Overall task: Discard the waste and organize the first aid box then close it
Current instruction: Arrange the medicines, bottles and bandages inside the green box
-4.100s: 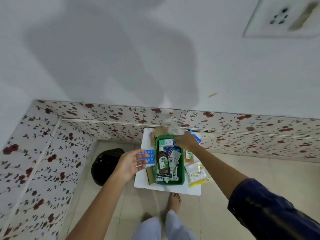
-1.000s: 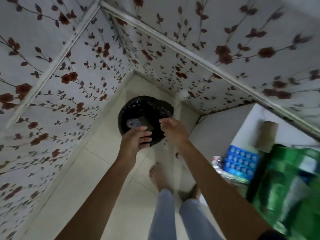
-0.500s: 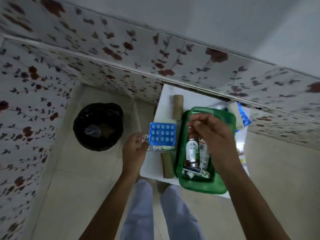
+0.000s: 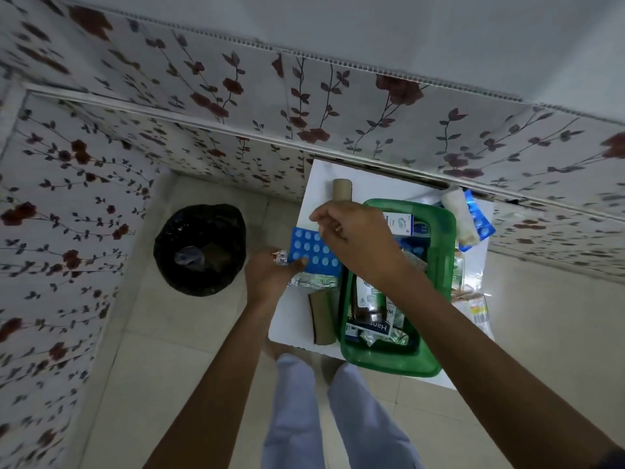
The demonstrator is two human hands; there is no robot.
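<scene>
The green first aid box (image 4: 443,231) stands open on a small white table (image 4: 324,179), holding a brown bottle, small cartons and sachets. A blue blister pack (image 4: 309,250) sits tilted just left of the box. My left hand (image 4: 269,277) grips its lower left edge with the thumb on top, over silver foil strips (image 4: 314,282). My right hand (image 4: 355,238) hovers across the pack's right side with fingertips pinched near its top edge; whether it grips the pack is hidden. A black-lined waste bin (image 4: 199,248) stands on the floor to the left, with waste inside.
Two cardboard tubes lie left of the box, one at the back (image 4: 341,189) and one at the front (image 4: 321,316). Right of the box are a white roll (image 4: 456,211), another blue blister pack (image 4: 480,225) and a clear packet (image 4: 478,309). Flowered walls close in behind and left.
My view has swung from the bin back to the table. My right hand moved left from over the box to the blue blister pack, and my left hand took hold of the pack's edge.
</scene>
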